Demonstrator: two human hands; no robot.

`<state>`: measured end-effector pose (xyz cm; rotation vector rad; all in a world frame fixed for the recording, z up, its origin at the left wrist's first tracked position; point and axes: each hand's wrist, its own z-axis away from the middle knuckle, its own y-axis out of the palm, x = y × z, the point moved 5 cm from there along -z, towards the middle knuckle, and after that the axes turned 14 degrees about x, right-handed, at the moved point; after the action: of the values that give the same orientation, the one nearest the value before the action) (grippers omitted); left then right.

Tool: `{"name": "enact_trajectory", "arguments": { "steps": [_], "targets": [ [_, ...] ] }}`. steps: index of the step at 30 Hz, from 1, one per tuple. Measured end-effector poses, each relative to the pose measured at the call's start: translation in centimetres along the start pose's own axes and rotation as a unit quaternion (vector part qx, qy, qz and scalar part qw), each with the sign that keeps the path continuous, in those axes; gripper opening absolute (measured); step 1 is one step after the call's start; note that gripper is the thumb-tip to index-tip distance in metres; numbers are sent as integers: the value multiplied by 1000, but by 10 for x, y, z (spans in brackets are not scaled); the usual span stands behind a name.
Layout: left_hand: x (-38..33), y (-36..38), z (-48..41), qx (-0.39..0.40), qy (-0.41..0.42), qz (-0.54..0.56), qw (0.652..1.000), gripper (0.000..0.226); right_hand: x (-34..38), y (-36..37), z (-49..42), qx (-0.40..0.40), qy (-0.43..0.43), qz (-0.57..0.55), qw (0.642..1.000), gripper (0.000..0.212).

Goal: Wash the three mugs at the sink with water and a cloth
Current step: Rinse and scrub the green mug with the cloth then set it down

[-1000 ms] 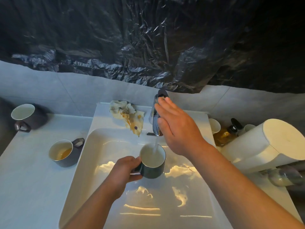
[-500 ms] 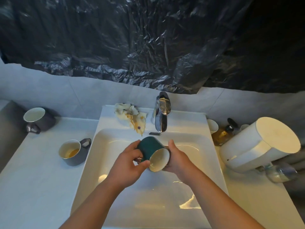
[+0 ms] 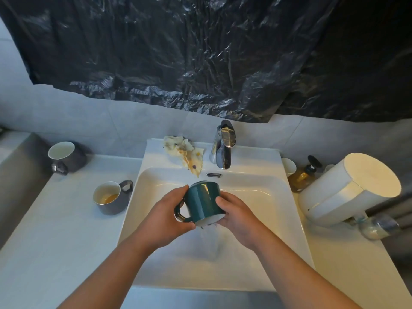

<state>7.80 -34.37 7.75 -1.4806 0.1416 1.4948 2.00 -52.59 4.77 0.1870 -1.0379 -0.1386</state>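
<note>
A dark green mug [image 3: 204, 200] is held upside down and tilted over the white sink [image 3: 256, 192], with water pouring out of its mouth into the basin. My left hand [image 3: 166, 216] grips it at the handle side. My right hand [image 3: 237, 216] holds its other side near the rim. A grey mug [image 3: 111, 198] with brownish liquid stands on the counter left of the sink. Another grey mug [image 3: 65, 157] sits further back left. A stained crumpled cloth [image 3: 185, 152] lies on the sink ledge left of the chrome tap [image 3: 223, 146].
Right of the sink stand a white cup [image 3: 288, 167], an amber pump bottle [image 3: 304, 175] and a large white cylindrical appliance [image 3: 350, 190]. A clear bottle [image 3: 379, 226] lies beside it. Black plastic sheeting [image 3: 200, 52] covers the wall above.
My right hand left the tap and took hold of the green mug. The mug went from upright under the running water to tipped over, and its water now pours out.
</note>
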Motion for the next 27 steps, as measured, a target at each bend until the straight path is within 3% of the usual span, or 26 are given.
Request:
{"name": "enact_trajectory", "arguments": {
  "steps": [6, 10, 17, 27],
  "targets": [
    [-9, -11, 14, -34, 43, -55, 997, 97, 17, 12, 4, 30, -42, 1, 999, 33],
    [-14, -16, 22, -68, 85, -72, 991, 95, 35, 21, 11, 41, -81, -3, 996, 42],
    [-30, -29, 33, -137, 170, -115, 969, 87, 57, 35, 15, 61, -99, 70, 991, 50],
    [-19, -34, 35, -200, 154, -185, 950, 95, 66, 51, 16, 66, -92, 93, 989, 60]
  ]
}}
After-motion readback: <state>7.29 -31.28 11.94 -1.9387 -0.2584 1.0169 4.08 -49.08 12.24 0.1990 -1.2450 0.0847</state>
